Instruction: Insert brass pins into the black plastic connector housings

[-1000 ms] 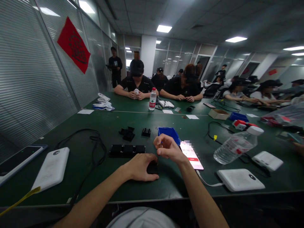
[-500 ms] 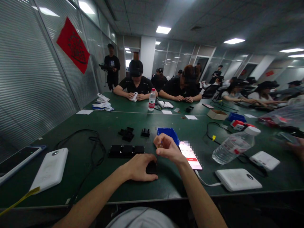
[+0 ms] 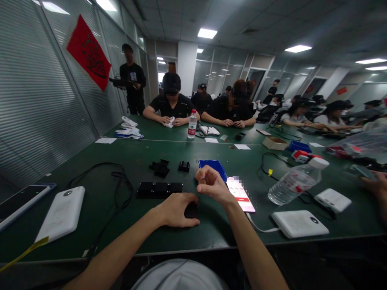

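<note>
My left hand (image 3: 177, 210) lies on the table with thumb and fingers curved round a small black block (image 3: 191, 211); much of the block is hidden. Just beyond it, my right hand (image 3: 211, 184) is raised, thumb and fingertips pinching a tiny brownish piece (image 3: 202, 181) too small to name. A row of black square blocks (image 3: 160, 188) sits to the left of my right hand. Farther off are a loose heap of black parts (image 3: 159, 168) and a single black piece (image 3: 184, 166). Behind my right hand is a blue tray (image 3: 216, 166), partly covered by it.
A lit phone (image 3: 242, 195) lies right of my right hand, cabled to a white power bank (image 3: 299, 224). A water bottle (image 3: 293, 183) leans at the right. On the left are another white power bank (image 3: 62, 211), a phone (image 3: 22, 203) and black cable (image 3: 121, 185). People sit across the table.
The camera view has shifted slightly. Both hands keep nearly the same pose, the left on the black block and the right pinching the small piece.
</note>
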Motion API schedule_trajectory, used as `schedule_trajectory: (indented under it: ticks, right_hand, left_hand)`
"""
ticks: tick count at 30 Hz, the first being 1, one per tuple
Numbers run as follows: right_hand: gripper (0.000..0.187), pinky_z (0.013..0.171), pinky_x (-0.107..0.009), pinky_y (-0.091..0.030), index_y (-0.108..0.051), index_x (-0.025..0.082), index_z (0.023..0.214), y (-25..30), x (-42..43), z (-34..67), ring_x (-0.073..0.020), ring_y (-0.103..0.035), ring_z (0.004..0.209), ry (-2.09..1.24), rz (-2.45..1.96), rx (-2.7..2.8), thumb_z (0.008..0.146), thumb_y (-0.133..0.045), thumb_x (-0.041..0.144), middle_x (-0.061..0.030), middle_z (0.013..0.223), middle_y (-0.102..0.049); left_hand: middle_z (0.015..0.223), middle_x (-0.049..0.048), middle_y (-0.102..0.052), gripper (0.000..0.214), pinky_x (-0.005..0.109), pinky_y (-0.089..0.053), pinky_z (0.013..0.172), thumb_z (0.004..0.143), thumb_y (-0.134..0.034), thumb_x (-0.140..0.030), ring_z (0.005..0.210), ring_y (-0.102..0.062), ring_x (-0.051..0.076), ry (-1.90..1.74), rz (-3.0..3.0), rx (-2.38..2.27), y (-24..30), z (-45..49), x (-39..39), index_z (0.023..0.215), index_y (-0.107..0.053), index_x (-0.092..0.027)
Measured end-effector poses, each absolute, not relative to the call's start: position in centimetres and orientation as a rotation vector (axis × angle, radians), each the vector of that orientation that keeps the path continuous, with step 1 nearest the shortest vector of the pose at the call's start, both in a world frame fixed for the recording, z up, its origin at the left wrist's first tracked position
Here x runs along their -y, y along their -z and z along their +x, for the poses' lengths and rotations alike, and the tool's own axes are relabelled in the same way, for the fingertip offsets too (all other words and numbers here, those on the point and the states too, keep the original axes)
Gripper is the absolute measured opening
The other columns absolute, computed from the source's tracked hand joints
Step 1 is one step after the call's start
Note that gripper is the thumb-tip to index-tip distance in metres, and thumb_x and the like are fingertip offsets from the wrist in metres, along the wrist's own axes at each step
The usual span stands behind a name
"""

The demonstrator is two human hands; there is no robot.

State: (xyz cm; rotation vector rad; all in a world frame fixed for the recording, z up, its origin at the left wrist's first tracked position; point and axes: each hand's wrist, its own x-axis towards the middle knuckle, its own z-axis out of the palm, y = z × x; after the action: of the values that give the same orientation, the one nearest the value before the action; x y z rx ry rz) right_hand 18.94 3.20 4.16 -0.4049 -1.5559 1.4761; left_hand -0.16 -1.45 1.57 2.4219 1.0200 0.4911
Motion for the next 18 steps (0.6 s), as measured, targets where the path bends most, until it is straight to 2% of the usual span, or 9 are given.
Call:
schedule_trajectory:
  ticks: [6, 12, 18]
  right_hand:
    - [0.049, 0.04, -0.016, -0.031, -0.049, 0.021, 0.081, -4.47, -3.04, 18.92, -0.0037, -0.042, 0.051, -1.473, -0.445, 1.533, 0.066, -0.095, 0.026, 0.0067, 0.08, -0.051]
    - [0.047, 0.038, -0.016, -0.027, -0.049, 0.021, 0.081, -4.44, -3.1, 19.04, -0.0029, -0.036, 0.046, -1.498, -0.466, 1.543, 0.067, -0.094, 0.026, 0.0085, 0.072, -0.048]
    - [0.049, 0.043, -0.016, -0.029, -0.049, 0.021, 0.078, -4.52, -3.08, 18.98, -0.0047, -0.039, 0.051, -1.477, -0.48, 1.54, 0.064, -0.096, 0.028, 0.008, 0.07, -0.048]
  left_hand:
    - [0.106, 0.0053, -0.074, 0.04, 0.036, -0.055, 0.087, 0.076, -0.08, -0.042, 0.096, -0.072, 0.027, -0.493, 2.418, -1.014, -1.59, -0.25, 1.47, 0.107, -0.066, -0.021]
    - [0.107, 0.0054, -0.074, 0.04, 0.036, -0.055, 0.087, 0.076, -0.08, -0.043, 0.096, -0.072, 0.027, -0.495, 2.418, -1.012, -1.49, -0.24, 1.42, 0.107, -0.066, -0.021]
    - [0.107, 0.0059, -0.074, 0.041, 0.036, -0.055, 0.086, 0.076, -0.08, -0.043, 0.096, -0.072, 0.028, -0.474, 2.429, -1.026, -1.51, -0.19, 1.42, 0.108, -0.066, -0.021]
